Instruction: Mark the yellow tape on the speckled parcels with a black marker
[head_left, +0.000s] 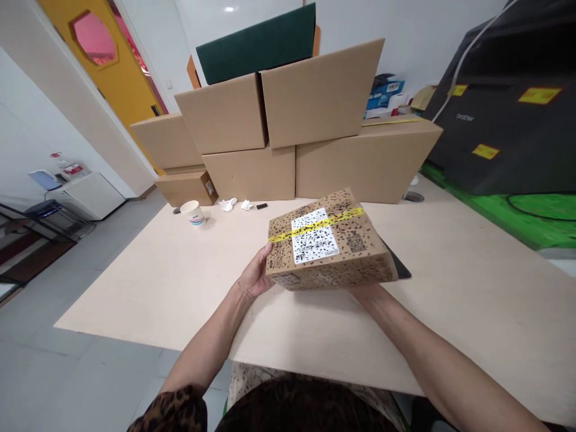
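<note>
A flat cardboard box [351, 264], covered in black speckles, is held tilted above the table in front of me. Yellow tape [351, 215] runs across its top, over a white label [315, 246] that also carries speckles. My left hand [256, 273] grips the box's left corner, thumb at the side edge. Under the near right part lies my right hand [364, 291], bearing the box from below; its fingers are hidden. Behind the box's right side pokes out the corner of a flat black object [398, 262], mostly covered.
Large cardboard boxes [324, 90] are stacked along the table's far edge, a dark green box [256, 45] on top. A paper cup [192, 213], crumpled tissues [228, 204] and a small black piece [261, 206] lie before them. A black-covered machine [508, 132] stands right of the table [148, 276].
</note>
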A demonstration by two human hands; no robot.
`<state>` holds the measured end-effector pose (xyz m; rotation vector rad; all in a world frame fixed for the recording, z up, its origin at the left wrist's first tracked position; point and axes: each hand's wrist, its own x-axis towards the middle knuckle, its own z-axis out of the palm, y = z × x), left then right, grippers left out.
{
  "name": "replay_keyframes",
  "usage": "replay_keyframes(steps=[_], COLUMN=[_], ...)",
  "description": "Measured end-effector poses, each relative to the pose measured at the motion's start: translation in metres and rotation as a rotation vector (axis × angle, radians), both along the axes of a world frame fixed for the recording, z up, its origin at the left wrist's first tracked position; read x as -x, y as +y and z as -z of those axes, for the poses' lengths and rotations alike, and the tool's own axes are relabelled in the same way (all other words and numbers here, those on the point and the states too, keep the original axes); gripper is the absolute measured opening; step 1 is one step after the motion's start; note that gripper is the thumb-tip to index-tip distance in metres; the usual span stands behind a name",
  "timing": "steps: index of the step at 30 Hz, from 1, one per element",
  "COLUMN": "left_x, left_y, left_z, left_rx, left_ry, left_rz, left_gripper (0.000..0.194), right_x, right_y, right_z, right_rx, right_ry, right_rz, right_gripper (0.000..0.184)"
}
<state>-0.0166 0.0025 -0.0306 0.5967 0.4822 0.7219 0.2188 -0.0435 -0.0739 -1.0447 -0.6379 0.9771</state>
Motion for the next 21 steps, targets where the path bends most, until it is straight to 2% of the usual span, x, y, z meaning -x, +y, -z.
replay_keyframes(steps=[4,8,11,14,21], left_x=[0.006,0.015,0.018,0.02,0.025], left_y=[0.005,0.011,0.013,0.014,0.016], left_z=[-0.003,-0.007,-0.009,-0.012,-0.021], left_rx=[0.051,0.072,0.013,-0.049,-0.22], left_ry=[0.034,0.136,0.235,0.309,0.291], left_rz=[-0.007,-0.044,-0.098,-0.119,-0.138], left_gripper=[0.055,0.06,0.064,0.068,0.073], right_x=[-0.005,-0.011,-0.012,-0.01,-0.008], right_y=[0.013,0.025,0.029,0.03,0.032], right_z=[-0.008,-0.022,-0.029,-0.029,-0.025], right_rx=[0.108,0.066,0.043,0.093,0.083], right_ry=[0.381,0.55,0.592,0.586,0.457], right_rz=[-0.056,-0.012,0.038,0.07,0.12], right_gripper=[0.039,0.027,0.024,0.026,0.03])
